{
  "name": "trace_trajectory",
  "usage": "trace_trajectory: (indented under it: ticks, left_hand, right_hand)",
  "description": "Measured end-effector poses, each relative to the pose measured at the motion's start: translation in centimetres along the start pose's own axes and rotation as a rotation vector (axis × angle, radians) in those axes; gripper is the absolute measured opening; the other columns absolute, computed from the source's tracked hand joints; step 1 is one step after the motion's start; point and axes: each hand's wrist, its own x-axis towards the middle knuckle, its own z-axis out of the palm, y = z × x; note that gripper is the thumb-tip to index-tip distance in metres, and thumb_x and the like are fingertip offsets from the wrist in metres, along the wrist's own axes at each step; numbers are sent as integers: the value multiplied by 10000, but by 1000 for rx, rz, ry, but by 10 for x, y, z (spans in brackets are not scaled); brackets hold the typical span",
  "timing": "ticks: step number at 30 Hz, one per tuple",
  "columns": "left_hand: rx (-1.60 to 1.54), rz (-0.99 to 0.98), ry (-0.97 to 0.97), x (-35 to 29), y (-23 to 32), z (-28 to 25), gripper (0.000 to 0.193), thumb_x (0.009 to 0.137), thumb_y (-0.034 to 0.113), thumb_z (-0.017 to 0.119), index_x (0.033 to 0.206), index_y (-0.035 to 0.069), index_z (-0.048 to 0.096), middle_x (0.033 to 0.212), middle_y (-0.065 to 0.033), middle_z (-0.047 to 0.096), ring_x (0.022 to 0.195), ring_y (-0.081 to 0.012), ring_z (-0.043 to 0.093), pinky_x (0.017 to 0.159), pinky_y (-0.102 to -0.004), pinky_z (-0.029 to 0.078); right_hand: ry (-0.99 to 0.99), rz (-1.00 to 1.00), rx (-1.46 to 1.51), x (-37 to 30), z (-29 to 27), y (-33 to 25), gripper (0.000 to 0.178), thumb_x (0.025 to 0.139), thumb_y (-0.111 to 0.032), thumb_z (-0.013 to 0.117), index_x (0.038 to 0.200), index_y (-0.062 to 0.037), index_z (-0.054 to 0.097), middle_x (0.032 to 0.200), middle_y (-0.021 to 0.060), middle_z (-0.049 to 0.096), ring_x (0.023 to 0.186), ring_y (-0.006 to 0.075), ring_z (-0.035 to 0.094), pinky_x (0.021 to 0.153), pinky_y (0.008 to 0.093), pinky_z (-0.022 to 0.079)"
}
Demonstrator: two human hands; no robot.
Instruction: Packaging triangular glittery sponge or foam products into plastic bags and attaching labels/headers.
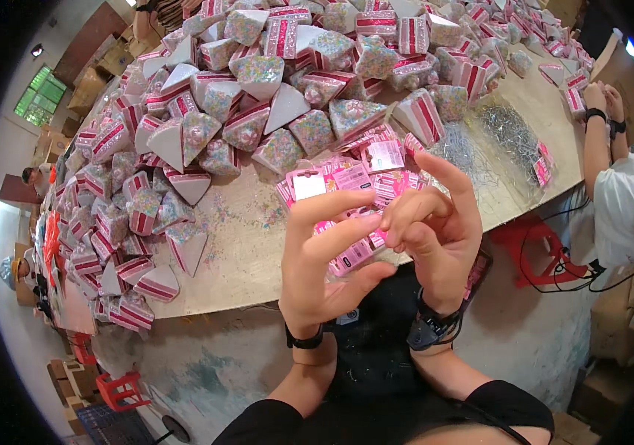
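Note:
Both my hands are raised above the table's near edge, with their fingertips close together. My left hand [332, 256] has its fingers stretched to the right and its thumb held apart; I see nothing in it. On my right hand [443, 237] the index finger points up, while the thumb and the other fingers are curled together at my left fingertips. Whether they pinch something small cannot be made out. Just behind the hands lies a heap of pink printed cards [350, 178], partly hidden by my fingers. Beyond it, cake-slice-shaped toys [257, 78] in clear wrap are piled high.
Right of the cards, a clear plastic bag [509, 144] holds many thin metallic pieces. Tiny coloured sprinkles [246, 211] are scattered on the table [220, 282]. Another person in a white shirt [628, 193] works at the right, near a red stool [535, 248]. Another red stool [120, 389] stands lower left.

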Motion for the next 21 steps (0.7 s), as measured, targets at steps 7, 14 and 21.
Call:
trace_trajectory:
  ticks: [7,14,21]
  left_hand:
    - [127,49,-309,1,-12,-17,420,678,116,802,1083,66,701,1098,-99,655,956,-263,631,782,-356,491]
    - [74,-80,-415,3,-15,-24,403,731,29,746,1115,50,624,1090,-104,645,962,-273,620,809,-360,482]
    - [74,-154,-305,4,-18,-26,268,737,-41,709,984,21,626,1003,-119,625,886,-281,620,720,-347,508]
  right_hand:
    - [-154,-391,-629,-1,-17,17,456,740,57,687,1172,-33,572,909,125,674,701,283,584,732,385,458]
    - [-233,-461,-799,8,-22,10,206,767,-18,696,945,-100,631,778,43,691,605,197,554,773,421,430]
    - [-260,-481,-890,9,-20,18,175,719,-53,698,862,-107,614,805,14,698,615,167,543,762,407,367]
